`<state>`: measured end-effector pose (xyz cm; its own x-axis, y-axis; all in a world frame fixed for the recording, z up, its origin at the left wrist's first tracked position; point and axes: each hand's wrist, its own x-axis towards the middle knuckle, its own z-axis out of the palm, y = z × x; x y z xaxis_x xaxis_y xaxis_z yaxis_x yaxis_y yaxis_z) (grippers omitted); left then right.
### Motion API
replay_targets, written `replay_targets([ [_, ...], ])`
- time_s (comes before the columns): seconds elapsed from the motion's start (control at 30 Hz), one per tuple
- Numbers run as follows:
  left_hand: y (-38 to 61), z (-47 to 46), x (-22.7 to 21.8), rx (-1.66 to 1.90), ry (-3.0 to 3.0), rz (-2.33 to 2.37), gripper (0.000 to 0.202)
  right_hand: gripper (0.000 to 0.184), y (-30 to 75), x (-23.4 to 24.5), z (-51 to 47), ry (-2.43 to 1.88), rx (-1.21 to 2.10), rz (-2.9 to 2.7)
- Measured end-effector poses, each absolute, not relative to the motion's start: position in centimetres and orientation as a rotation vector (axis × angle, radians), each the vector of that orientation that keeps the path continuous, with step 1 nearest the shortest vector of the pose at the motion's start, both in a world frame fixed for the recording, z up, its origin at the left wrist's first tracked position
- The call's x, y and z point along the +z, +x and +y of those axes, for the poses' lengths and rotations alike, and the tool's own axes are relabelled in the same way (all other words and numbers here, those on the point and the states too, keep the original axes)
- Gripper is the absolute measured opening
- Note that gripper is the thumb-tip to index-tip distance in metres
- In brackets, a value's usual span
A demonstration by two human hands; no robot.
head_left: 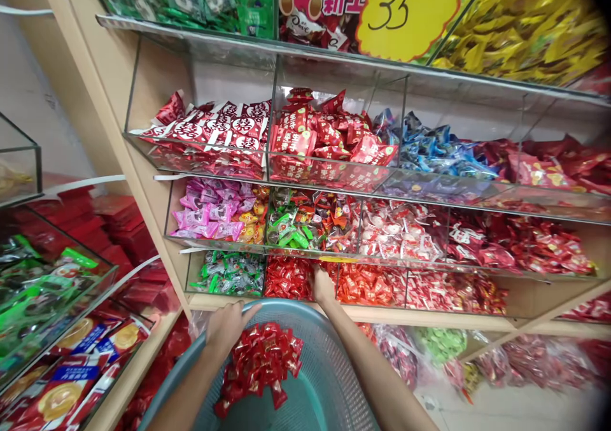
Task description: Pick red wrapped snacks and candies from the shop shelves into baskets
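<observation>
My left hand (226, 329) is closed over the far left rim of a blue-green plastic basket (344, 354), thumb along the edge. Inside the basket lies a pile of red-wrapped candies (267, 358), with part of the bottom showing. My right hand (324, 286) reaches over the basket into the lowest shelf, at the right side of a bin of small red-wrapped candies (289, 278). Its fingers are mostly hidden by the hand itself, so whether they hold a candy does not show. Orange-red candies (365, 284) fill the bin just right of that wrist.
Clear-walled bins of wrapped sweets rise in tiers ahead, with green-wrapped candies (229, 272) at lower left. A yellow price sign (410, 14) reads 35. Biscuit packs (67, 380) stand on the left shelf. Bagged sweets (396, 354) lie below the wooden ledge (453, 316).
</observation>
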<state>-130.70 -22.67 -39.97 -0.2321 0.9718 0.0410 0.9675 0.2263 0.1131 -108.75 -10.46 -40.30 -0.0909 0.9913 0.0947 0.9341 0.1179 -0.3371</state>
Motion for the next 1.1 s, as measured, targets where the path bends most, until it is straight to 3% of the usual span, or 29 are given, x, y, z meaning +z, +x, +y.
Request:
replay_targets([
  [0.63,-130.1,-23.0,-39.7,0.128,1.888,2.449,0.072,0.014,-107.1,-37.2,-14.8,-1.772,0.168,-2.112],
  [0.73,-130.2,-22.9,-39.8,0.140,1.911,2.433,0.073,0.014,-107.9,-36.6,-16.2,-1.478,0.386,-1.999],
  [0.93,-130.2,-23.1,-39.7,0.160,1.924,2.431,0.074,0.023,-110.1,-39.6,-18.9,-1.173,1.246,-1.642],
  [1.1,-130.1,-23.3,-39.5,0.133,1.917,2.429,0.073,0.020,-110.0,-42.0,-19.7,-1.248,1.267,-1.595],
])
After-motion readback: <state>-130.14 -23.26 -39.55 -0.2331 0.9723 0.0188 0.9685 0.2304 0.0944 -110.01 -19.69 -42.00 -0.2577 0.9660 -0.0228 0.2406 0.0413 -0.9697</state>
